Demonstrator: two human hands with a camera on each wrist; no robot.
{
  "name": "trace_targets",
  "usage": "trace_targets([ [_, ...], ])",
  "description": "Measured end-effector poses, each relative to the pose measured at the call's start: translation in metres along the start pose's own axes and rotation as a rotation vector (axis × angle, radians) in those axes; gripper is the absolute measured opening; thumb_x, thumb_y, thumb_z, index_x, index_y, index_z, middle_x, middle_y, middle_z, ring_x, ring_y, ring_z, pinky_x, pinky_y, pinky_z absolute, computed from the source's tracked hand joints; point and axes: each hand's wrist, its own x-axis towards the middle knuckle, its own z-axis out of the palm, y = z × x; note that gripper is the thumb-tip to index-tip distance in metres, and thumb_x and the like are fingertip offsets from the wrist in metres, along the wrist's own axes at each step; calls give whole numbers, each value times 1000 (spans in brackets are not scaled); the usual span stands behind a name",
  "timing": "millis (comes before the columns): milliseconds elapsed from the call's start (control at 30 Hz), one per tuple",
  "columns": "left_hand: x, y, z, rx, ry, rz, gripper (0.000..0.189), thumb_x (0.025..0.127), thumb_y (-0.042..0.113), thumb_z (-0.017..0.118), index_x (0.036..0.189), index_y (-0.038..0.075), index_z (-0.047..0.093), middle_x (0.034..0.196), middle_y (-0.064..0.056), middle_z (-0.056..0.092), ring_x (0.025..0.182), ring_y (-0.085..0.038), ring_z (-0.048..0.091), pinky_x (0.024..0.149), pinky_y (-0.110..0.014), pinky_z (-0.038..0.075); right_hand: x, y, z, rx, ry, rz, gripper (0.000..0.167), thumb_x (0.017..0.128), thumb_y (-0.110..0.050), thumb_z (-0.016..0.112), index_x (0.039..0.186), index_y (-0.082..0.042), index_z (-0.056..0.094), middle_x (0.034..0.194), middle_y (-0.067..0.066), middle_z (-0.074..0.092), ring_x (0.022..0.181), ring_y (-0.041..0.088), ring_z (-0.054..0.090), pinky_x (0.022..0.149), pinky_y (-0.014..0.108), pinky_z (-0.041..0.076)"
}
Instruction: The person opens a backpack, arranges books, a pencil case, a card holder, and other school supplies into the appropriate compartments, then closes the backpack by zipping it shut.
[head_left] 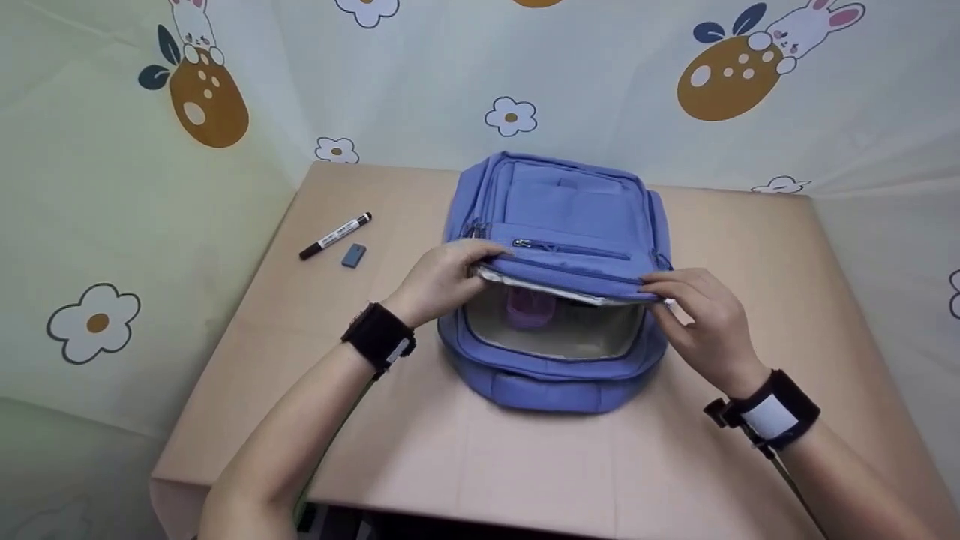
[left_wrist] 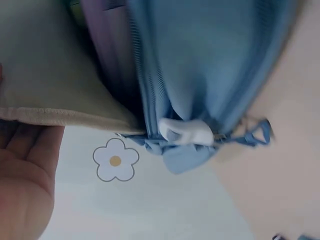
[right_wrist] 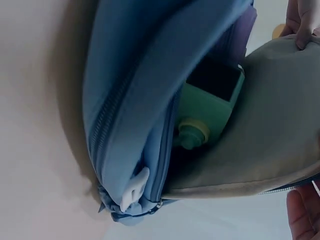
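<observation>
A blue backpack (head_left: 574, 202) lies on the table with its main compartment unzipped. My left hand (head_left: 450, 274) pinches the left end of the raised front flap, and my right hand (head_left: 709, 322) grips the flap's right end. Inside the opening a translucent pink-purple thing (head_left: 531, 309) shows. In the right wrist view a green boxy thing (right_wrist: 212, 112) with a dark face and a round knob sits in the compartment, beside a purple thing (right_wrist: 243, 32). The flap's beige lining (right_wrist: 270, 120) faces the opening. A white zip pull (left_wrist: 187, 131) hangs at the zipper's end.
Left of the backpack, a black-and-white marker (head_left: 335, 236) lies on the beige tablecloth (head_left: 375, 450) next to a small blue-grey block (head_left: 354, 256). Patterned cloth (head_left: 420, 82) with flowers and rabbits encloses the table's back and sides.
</observation>
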Motion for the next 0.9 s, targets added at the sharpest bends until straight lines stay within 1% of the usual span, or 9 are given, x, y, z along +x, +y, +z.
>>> trace_targets([
  [67,-5,0,2,70,-15,66,40,91,-2,65,130,7,69,129,-9,69,124,-24,62,108,-33,45,-5,-3,0,6,-17,-10,22,80,5,73,102,0,76,111,12,75,98,33,68,98,22,45],
  [233,-15,3,8,207,-64,203,49,88,-1,68,137,7,63,137,-10,64,129,-25,58,111,-36,43,-16,-7,2,0,-58,-28,25,78,7,72,101,0,76,113,13,74,100,33,67,101,23,44],
  [367,-24,10,16,246,-120,328,53,92,20,77,142,11,61,145,-10,58,136,-24,53,113,-37,40,-26,-8,5,-30,-110,-40,25,78,5,72,102,-2,75,116,11,73,102,31,67,100,23,43],
  [433,-27,14,22,257,-132,395,52,94,32,76,141,14,63,147,-10,57,138,-23,50,114,-37,39,-31,-8,7,-36,-129,-40,25,78,4,72,102,-3,75,117,10,72,102,30,66,99,23,44],
  [467,-28,16,25,269,-133,424,49,96,35,74,140,15,64,148,-9,56,139,-23,50,114,-36,38,-34,-8,8,-38,-135,-38,24,79,3,72,102,-4,75,118,9,72,103,29,66,98,24,44],
  [533,-31,18,31,298,-138,470,40,99,32,70,136,17,68,147,-9,56,139,-22,50,114,-35,38,-39,-8,10,-32,-143,-40,24,78,2,72,101,-4,75,118,9,72,103,30,66,98,26,44],
  [700,-36,19,44,394,-159,513,25,101,21,66,124,20,75,144,-9,59,135,-22,54,109,-34,44,-50,-6,14,-20,-194,-65,24,81,-8,75,104,-5,74,121,10,70,106,30,64,100,29,45],
  [800,-38,18,48,442,-157,525,22,101,20,67,121,21,76,142,-9,61,132,-22,56,107,-34,46,-54,-5,15,-9,-220,-74,24,84,-16,76,105,-7,74,123,10,69,108,30,63,98,31,46],
  [900,-38,17,51,482,-156,540,21,100,21,67,118,21,77,140,-9,62,131,-23,58,107,-34,46,-57,-5,16,-8,-236,-79,21,87,-19,75,105,-9,75,125,10,68,110,30,63,96,34,48],
])
